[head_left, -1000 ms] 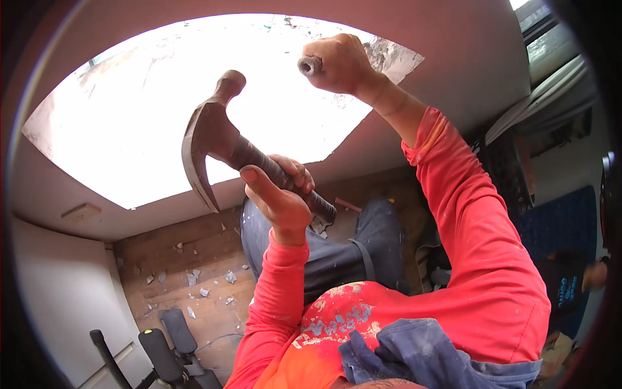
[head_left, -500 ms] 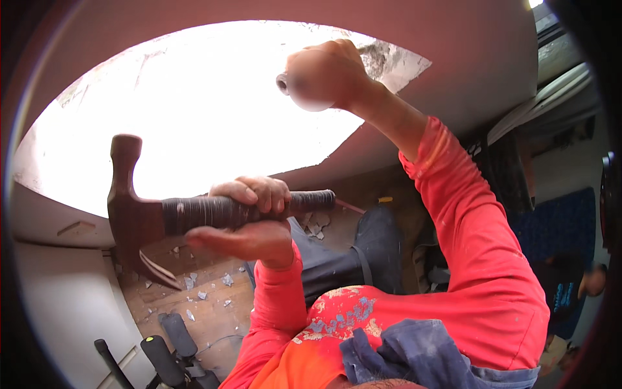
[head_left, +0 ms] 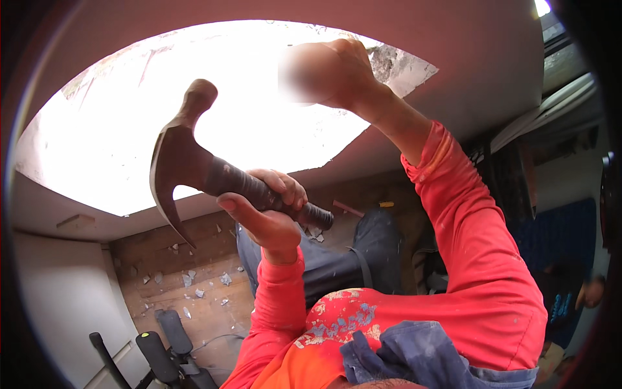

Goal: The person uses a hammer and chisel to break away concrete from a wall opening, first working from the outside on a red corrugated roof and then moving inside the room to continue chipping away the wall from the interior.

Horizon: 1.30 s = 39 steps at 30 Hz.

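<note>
In my left hand is a claw hammer, its dark wrapped handle gripped near the lower end. The hammer tilts with its striking face up and its claw pointing down. My right hand is raised in a fist against the glaring bright area of wall. A blur covers its front, so what it grips is hidden now; half a second ago the round end of a dark bar stuck out of it. Rough, broken wall surface shows beside that hand.
Grey chips lie scattered on the wooden floor. Black padded equipment stands at lower left beside a white cabinet. A pinkish stick and a yellow piece lie beyond my knees. Another person is at the right edge.
The hammer has swung: its head moved up and to the right, and its handle went from nearly level to slanting. My right hand has barely moved.
</note>
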Motion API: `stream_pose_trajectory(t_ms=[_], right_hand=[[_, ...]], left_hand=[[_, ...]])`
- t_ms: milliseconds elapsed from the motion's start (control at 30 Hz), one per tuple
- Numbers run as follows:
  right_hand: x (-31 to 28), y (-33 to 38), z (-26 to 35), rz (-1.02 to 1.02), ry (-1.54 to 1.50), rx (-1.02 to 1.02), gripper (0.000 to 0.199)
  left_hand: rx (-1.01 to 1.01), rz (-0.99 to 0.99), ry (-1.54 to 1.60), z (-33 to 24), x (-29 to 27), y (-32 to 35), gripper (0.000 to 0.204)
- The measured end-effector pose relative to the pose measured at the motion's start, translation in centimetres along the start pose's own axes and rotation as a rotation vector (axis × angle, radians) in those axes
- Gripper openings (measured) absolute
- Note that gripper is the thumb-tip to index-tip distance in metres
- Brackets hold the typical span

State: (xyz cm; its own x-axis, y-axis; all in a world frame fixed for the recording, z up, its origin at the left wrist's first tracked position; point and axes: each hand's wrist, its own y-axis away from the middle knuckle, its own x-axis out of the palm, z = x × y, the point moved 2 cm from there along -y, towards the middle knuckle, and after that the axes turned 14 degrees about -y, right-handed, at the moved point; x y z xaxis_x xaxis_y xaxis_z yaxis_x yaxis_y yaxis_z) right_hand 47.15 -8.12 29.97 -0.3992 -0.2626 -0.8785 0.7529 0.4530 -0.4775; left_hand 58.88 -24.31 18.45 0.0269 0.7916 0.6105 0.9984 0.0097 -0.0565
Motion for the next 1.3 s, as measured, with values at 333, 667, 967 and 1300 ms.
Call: stream_pose_trajectory(t_ms=[333,667,967,1300], right_hand=[[-0.4,0.1,-0.1,-0.15,-0.086,-0.144,0.009],[-0.2,-0.2,0.0,-0.064,-0.063,-0.09,0.006],[-0.1,0.2,-0.1,-0.055,-0.064,-0.125,0.007],[0.1,0.4,-0.3,-0.059,-0.067,-0.125,0.008]], left_hand=[[0.239,0.017,0.344,3.1,1.5,0.0,0.084],[0.285,0.173,0.32,0.6,-0.2,-1.1,0.08],[0.395,0.098,0.545,-0.9,-0.2,-1.2,0.083],[0.285,0.002,0.447,1.1,0.7,-0.8,0.093]])
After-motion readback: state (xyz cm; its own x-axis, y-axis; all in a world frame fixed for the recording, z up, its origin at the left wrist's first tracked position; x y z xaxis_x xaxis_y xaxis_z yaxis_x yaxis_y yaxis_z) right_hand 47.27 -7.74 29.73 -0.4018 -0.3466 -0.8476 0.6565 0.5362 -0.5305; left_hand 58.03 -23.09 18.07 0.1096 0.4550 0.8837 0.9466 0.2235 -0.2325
